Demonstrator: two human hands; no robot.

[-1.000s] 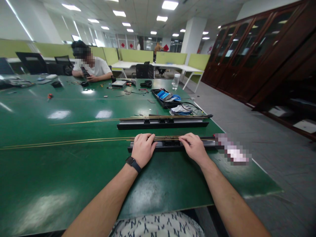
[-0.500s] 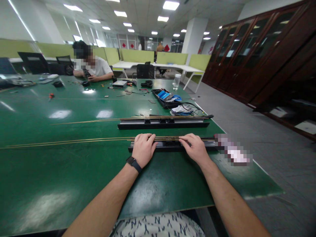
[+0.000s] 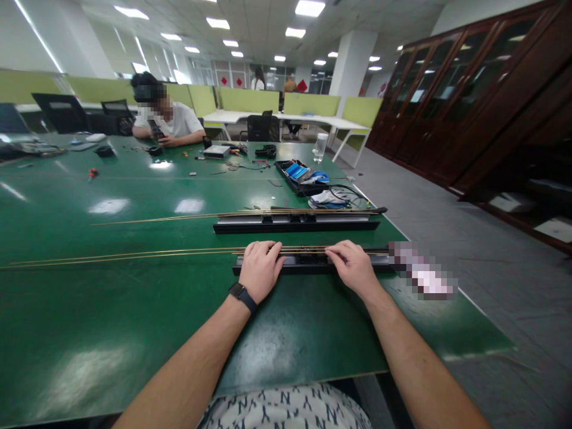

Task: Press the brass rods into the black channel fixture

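Note:
A long black rail (image 3: 308, 270) with a grey inner face lies across the green table in front of me. Thin brass-coloured rods (image 3: 134, 256) run along its top and stretch far out to the left. My left hand (image 3: 260, 271), with a dark watch on the wrist, is bent over the rail's left part, thumb on the near side; its fingertips are partly hidden behind the rods and rail. Farther right, my right hand (image 3: 353, 265) pinches at the rods between thumb and fingers. The rail's right end reaches a blurred pinkish patch (image 3: 422, 274).
A second black rail (image 3: 295, 226) with similar rods lies just beyond. Behind it are a black tray (image 3: 295, 185) with blue items, a cloth glove (image 3: 330, 198) and cables. A clear cup (image 3: 320, 148) stands near the right edge. A person (image 3: 167, 122) sits across the table holding a phone.
My right hand has shifted very slightly to the right along the rods. The left hand stays in place. A person has come into view in the far background.

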